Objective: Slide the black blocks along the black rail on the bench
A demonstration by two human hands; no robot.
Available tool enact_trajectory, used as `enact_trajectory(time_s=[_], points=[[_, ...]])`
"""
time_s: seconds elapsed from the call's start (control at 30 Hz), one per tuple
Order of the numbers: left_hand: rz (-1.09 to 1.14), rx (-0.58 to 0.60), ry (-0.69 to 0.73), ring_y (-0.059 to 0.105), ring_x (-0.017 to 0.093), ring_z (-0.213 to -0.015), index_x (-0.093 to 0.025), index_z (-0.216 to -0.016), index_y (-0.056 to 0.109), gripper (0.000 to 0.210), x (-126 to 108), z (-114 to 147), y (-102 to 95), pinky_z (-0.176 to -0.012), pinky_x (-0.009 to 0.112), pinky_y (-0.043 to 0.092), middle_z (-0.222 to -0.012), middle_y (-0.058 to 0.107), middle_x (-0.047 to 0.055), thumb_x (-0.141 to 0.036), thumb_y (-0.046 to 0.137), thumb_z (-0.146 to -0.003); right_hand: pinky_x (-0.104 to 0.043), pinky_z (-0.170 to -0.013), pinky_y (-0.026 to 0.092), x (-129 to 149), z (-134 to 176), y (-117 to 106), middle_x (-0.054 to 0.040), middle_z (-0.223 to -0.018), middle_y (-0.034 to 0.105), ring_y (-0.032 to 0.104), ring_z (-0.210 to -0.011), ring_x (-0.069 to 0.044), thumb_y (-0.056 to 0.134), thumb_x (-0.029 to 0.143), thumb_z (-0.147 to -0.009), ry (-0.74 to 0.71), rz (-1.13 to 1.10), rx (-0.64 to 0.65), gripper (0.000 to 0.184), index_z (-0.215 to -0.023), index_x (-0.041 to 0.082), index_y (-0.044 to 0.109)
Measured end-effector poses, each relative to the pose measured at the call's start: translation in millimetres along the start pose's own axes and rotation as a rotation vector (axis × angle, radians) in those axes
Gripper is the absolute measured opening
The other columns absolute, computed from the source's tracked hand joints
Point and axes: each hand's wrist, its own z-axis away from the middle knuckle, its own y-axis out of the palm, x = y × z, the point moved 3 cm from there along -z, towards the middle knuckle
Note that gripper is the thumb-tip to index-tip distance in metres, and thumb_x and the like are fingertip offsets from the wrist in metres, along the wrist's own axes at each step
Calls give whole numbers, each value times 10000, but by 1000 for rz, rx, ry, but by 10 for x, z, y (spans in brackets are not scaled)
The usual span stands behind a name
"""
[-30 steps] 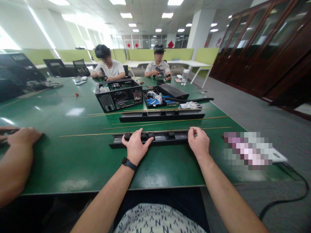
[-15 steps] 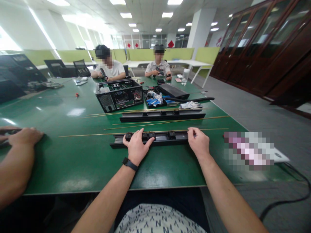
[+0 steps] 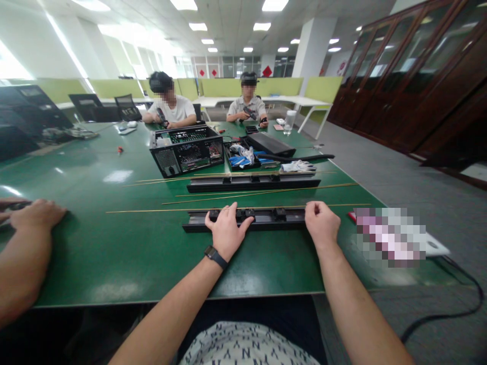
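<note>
A long black rail point(image 3: 292, 223) with a grey channel lies crosswise before me, several black blocks point(image 3: 279, 214) seated along it. My left hand point(image 3: 227, 229) grips it left of the middle, over the blocks, with thumb and fingers spread around them. At the rail's right end, my right hand point(image 3: 322, 223) is closed in a pinch and hides that end. A thin brass-coloured rod point(image 3: 152, 211) runs along the rail's far side and past both ends, passing behind my hands.
Beyond lie a second black rail point(image 3: 251, 186), more thin rods point(image 3: 220, 196), an open computer case point(image 3: 186, 152), gloves point(image 3: 299, 166) and a black box point(image 3: 272, 143). A blurred-out item point(image 3: 391, 235) is at right. Another person's hand point(image 3: 38, 215) rests at left; two people sit opposite.
The near rail, its blocks and the thin rod have shifted to the right, together with both my hands. The second rail and the things behind it stay put.
</note>
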Motion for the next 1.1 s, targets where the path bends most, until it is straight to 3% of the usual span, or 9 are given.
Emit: enact_trajectory(time_s=[0.33, 0.6, 0.9, 1.1], points=[[-25, -22, 20, 621, 343, -1307, -261, -1441, 575, 580, 27, 13, 19, -1221, 651, 180, -1386, 710, 155, -607, 580, -976, -330, -795, 462, 36, 13, 2, -101, -820, 743, 647, -802, -236, 499, 463, -931, -37, -28, -8, 379, -912, 183, 753], [-10, -31, 29, 625, 348, -1304, -274, -1469, 563, 603, 52, 17, 16, -1226, 658, 168, -1367, 721, 151, -609, 588, -968, -362, -813, 442, -9, -18, 26, -112, -801, 716, 578, -823, -249, 483, 406, -931, -115, 85, -95, 357, -860, 183, 752], [3, -37, 29, 622, 336, -1307, -271, -1469, 555, 610, 67, 23, 34, -1233, 652, 147, -1380, 714, 148, -619, 590, -968, -422, -835, 423, -168, -105, -15, -143, -812, 692, 537, -832, -277, 475, 381, -931, 49, 161, -166, 365, -914, 161, 767], [-21, -30, 16, 616, 347, -1314, -273, -1476, 557, 627, 65, 25, 36, -1234, 646, 157, -1387, 708, 157, -630, 583, -961, -456, -896, 433, -270, -146, -57, -155, -890, 701, 569, -923, -302, 465, 361, -935, 111, 115, -203, 377, -1050, 159, 761]])
